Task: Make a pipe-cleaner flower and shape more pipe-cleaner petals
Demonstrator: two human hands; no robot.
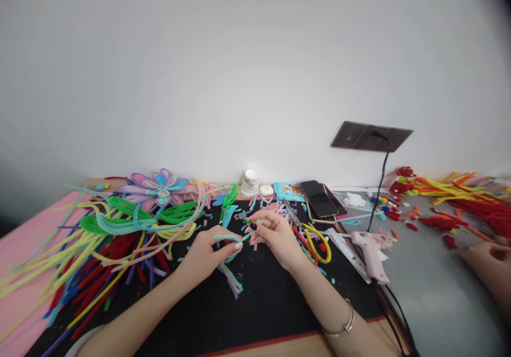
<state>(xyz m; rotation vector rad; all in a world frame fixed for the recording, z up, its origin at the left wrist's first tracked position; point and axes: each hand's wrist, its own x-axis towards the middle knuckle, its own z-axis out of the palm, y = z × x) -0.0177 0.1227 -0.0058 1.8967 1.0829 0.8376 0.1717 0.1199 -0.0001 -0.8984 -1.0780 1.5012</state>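
Both of my hands meet above the black mat (pixel 271 309). A light teal pipe cleaner (pixel 247 237) runs between them. My left hand (pixel 211 250) is closed, thumb and fingers pinching one part of it. My right hand (pixel 277 237), with a dark nail showing, grips its other end between thumb and index finger. Below the left hand, short pipe cleaner pieces (pixel 232 281) in teal, peach and purple hang or lie; whether that hand holds them too, I cannot tell. Just behind the hands are pink pieces (pixel 263 216) and a green and blue pipe cleaner shape (pixel 228 204).
Colourful pipe cleaners (pixel 99 250) spread over the left side below a pipe cleaner flower (pixel 162 185). A paper cup (pixel 250 182) and a phone (pixel 319 198) stand at the wall. A pink glue gun (pixel 371 256) trails a cord at right. Another person's hand (pixel 487 264) rests near red pieces.
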